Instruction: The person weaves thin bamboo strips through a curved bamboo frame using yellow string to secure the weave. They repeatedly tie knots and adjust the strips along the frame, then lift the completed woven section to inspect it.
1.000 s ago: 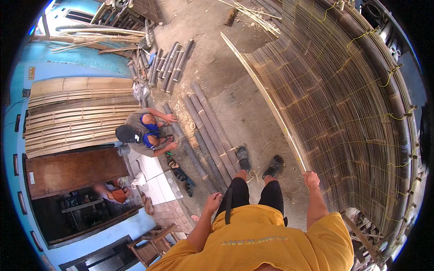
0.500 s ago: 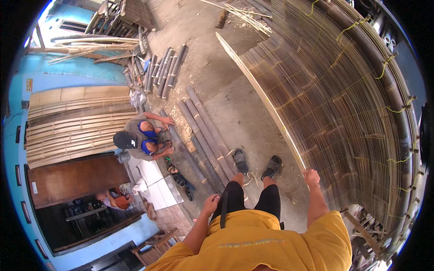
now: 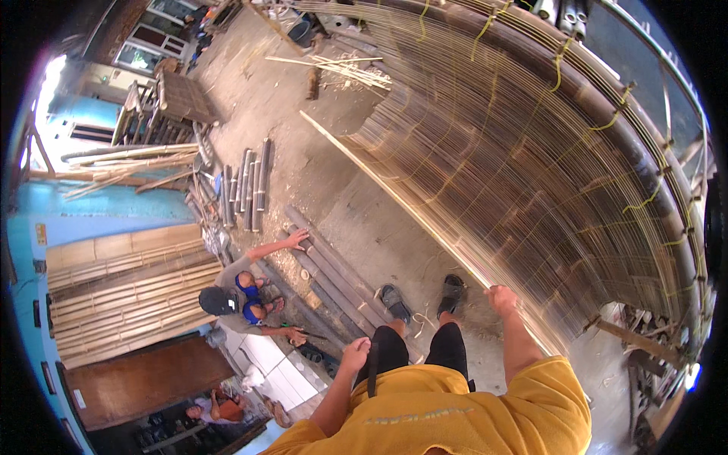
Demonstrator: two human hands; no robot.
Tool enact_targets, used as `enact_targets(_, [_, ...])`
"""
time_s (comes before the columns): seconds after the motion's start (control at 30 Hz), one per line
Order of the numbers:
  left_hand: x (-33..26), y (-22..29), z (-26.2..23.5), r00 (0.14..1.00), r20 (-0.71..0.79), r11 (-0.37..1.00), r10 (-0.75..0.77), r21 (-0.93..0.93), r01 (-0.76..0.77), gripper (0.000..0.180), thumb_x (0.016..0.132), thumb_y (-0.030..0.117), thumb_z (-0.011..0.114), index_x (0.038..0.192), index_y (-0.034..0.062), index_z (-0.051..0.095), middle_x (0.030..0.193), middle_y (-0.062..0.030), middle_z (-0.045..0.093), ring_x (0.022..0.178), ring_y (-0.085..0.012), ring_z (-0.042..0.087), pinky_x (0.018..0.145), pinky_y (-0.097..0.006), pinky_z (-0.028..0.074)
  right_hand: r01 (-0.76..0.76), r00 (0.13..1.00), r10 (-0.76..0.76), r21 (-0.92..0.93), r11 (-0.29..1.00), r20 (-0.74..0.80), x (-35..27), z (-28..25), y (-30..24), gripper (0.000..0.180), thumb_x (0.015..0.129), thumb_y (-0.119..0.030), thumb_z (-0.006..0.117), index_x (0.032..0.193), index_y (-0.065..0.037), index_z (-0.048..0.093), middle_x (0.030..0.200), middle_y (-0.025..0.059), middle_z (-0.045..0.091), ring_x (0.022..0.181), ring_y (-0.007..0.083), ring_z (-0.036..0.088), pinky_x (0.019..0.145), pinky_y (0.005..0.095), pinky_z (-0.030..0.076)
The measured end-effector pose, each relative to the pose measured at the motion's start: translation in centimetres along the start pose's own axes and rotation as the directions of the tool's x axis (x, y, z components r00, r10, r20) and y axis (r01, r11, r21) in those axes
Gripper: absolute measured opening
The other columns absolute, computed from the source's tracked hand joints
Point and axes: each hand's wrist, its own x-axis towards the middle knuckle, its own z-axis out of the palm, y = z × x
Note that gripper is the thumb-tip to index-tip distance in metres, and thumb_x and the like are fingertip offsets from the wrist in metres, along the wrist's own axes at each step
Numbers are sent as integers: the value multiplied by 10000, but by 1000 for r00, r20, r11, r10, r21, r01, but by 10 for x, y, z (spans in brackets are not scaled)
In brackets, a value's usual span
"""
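Note:
A large bamboo slat blind [image 3: 485, 152] hangs to my right, its thin brown slats tied together with yellow cord. My right hand [image 3: 502, 300] is closed on its pale lower edge slat [image 3: 425, 231]. My left hand [image 3: 355, 354] is beside my left thigh, next to a dark hanging strap [image 3: 372, 368]. Its fingers are curled, and whatever they hold, if anything, is hidden. Long bamboo poles [image 3: 341, 277] lie on the ground ahead and left of my feet.
A squatting co-worker [image 3: 239, 296] at left has one hand on the poles and a dark long tool in the other. Short bamboo pieces [image 3: 246, 186], a pile of split strips [image 3: 341, 70] and wood shavings lie farther off. A white tiled step [image 3: 277, 371] borders the left.
My view has turned, and the blind's lower edge now slants more. My right hand still grips it. The co-worker's one arm now reaches out over the poles.

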Motion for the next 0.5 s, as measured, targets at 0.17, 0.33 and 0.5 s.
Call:
enact_targets(0.17, [2,22,1,998,55,997,24,77,-28,357,988,281,613,1223,16,664,1005,-72,716,882,-144,657,834,-304,519,-19,999,19,5,1000,44,-15,12,-23,386,955,-475,561,1054,-151,747,1041,157,730,1020,351,688,861,500,547])
enact_targets(0.33, [17,3,-16,990,128,991,62,108,-76,347,1010,221,582,1256,-18,633,1057,-99,705,926,-168,677,857,-312,536,-11,990,11,0,1000,142,-54,28,-74,427,977,-485,533,1067,-127,747,1109,119,728,1080,297,684,919,483,526])
enact_targets(0.5, [20,-6,-37,989,148,992,22,121,-40,334,989,227,616,1238,8,655,998,-57,711,837,-133,646,807,-292,523,-45,990,43,6,999,131,-70,75,-97,405,957,-475,544,1028,-140,761,1061,144,731,1032,312,697,877,471,543])
